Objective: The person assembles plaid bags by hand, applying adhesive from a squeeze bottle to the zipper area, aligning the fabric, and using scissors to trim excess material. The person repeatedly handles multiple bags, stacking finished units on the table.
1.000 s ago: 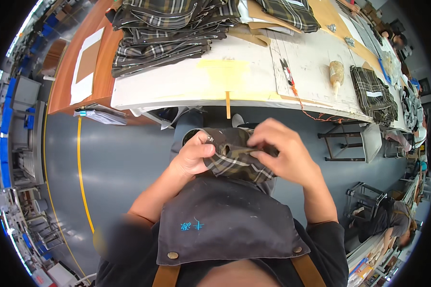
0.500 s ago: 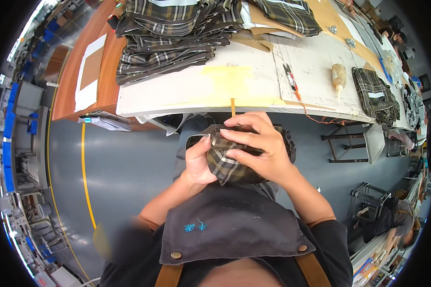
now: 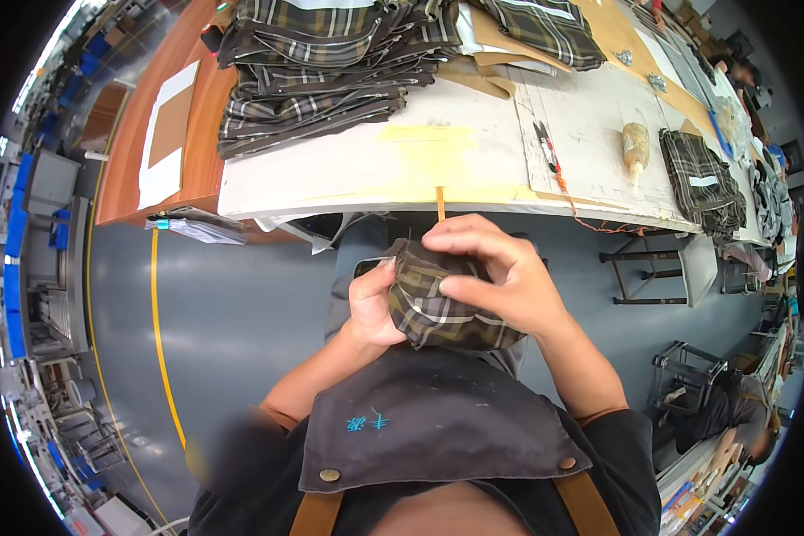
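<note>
Just in front of my apron I have a folded piece of dark plaid cloth (image 3: pixel 456 313), bunched and raised off the table. My left hand (image 3: pixel 372 302) pinches its left edge between thumb and fingers. Over the upper right part lies my right hand (image 3: pixel 505 268), its fingers curled across the top edge and its thumb pressed on the plaid face. A thin dark sliver stands up by the cloth's upper edge; it is too small to name. The fingers of my right hand partly hide the far side of the cloth.
A white-topped table (image 3: pixel 330 183) runs across ahead, bearing a tall stack of plaid pieces (image 3: pixel 304 107). Red-handled snips (image 3: pixel 548 147) on an orange cord, a glue bottle (image 3: pixel 634 152) and another plaid bundle (image 3: pixel 701 183) lie to the right. A stool (image 3: pixel 670 268) stands beyond.
The fingers of my right hand have lifted and shifted right, and spread further from the thumb. More of the cloth's plaid face now shows. My left hand keeps its pinch.
</note>
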Demonstrator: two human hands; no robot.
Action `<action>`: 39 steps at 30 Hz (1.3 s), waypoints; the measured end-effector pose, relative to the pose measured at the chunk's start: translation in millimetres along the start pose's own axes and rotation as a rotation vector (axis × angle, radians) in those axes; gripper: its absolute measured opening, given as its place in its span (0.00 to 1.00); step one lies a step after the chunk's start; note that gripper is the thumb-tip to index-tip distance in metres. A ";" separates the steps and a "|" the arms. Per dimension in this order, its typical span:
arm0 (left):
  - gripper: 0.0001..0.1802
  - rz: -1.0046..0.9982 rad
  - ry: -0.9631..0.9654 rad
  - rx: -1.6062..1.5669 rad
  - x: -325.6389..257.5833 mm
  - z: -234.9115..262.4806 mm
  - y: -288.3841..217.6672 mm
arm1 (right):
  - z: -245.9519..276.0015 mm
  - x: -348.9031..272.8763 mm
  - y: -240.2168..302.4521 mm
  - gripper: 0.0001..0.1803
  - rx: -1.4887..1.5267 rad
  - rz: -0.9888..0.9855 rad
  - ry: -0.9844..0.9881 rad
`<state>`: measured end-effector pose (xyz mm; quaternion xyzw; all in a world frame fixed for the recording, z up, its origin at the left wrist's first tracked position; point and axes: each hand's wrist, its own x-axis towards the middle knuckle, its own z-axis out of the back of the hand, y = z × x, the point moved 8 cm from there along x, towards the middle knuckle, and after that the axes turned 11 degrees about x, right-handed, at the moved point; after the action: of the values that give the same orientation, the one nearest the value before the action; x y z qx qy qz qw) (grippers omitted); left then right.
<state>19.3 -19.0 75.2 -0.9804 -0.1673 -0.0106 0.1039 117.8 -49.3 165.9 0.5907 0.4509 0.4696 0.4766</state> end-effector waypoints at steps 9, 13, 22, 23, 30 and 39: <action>0.26 0.012 0.088 0.118 6.1 -11.1 -0.6 | -5.4 17.1 -14.6 0.06 0.146 -0.102 -0.127; 0.27 0.036 0.005 0.058 5.7 -12.7 -4.1 | -9.4 13.4 -11.6 0.08 0.183 -0.134 -0.075; 0.25 -0.015 -0.090 0.082 3.6 11.6 -9.7 | 0.3 8.5 -0.6 0.21 0.139 -0.031 -0.095; 0.25 -0.022 -0.092 0.093 4.5 7.0 -10.8 | -7.2 11.9 20.7 0.24 -0.056 0.085 -0.048; 0.27 -0.066 -0.160 0.869 -4.1 -22.0 -35.3 | -22.1 3.0 62.7 0.10 -0.603 0.439 -0.097; 0.22 -0.678 -0.386 2.426 -38.1 -82.3 -113.6 | -27.8 31.9 127.3 0.07 -0.551 0.490 0.121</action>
<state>-52.9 56.3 176.3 -0.1510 -0.3231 0.2649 0.8959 106.1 -31.9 298.4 0.5018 0.1803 0.7076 0.4638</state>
